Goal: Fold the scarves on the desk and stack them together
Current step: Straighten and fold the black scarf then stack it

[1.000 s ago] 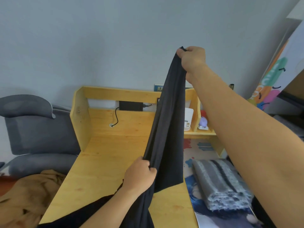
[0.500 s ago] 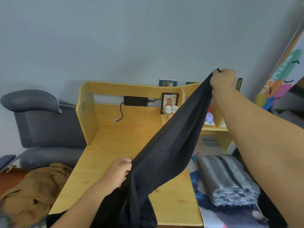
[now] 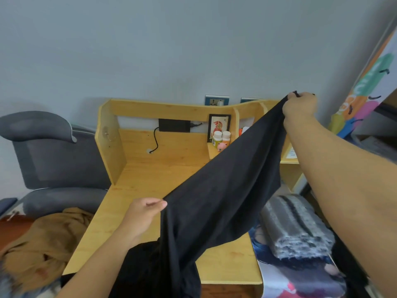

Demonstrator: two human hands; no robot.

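Black scarf [image 3: 225, 190] was held stretched in the air above the wooden bench [image 3: 154, 181], running diagonally from low near the bench's front edge up toward its back right corner. Right hand [image 3: 299, 108] gripped the upper end, fingers curled tight round a bunched corner, raised just in front of the bench's right shelf section. Left hand [image 3: 144, 214] pinched the lower edge between thumb and fingertips, above the bench's front half; the remaining cloth hung down from that grip past the front edge. Folded grey scarf [image 3: 294, 226] with dark stripes lay at the bench's right side, on a printed mat [image 3: 285, 278], apart from the black scarf. On the bench's back shelf stood a framed picture [image 3: 219, 126], two small bottles [image 3: 221, 137] and a pink figurine [image 3: 222, 146] just in front of it. A black adapter [image 3: 174, 125] with cable sat at the back panel. Grey chair [image 3: 51, 160] stood left of the bench, brown cloth [image 3: 40, 244] heaped below it.
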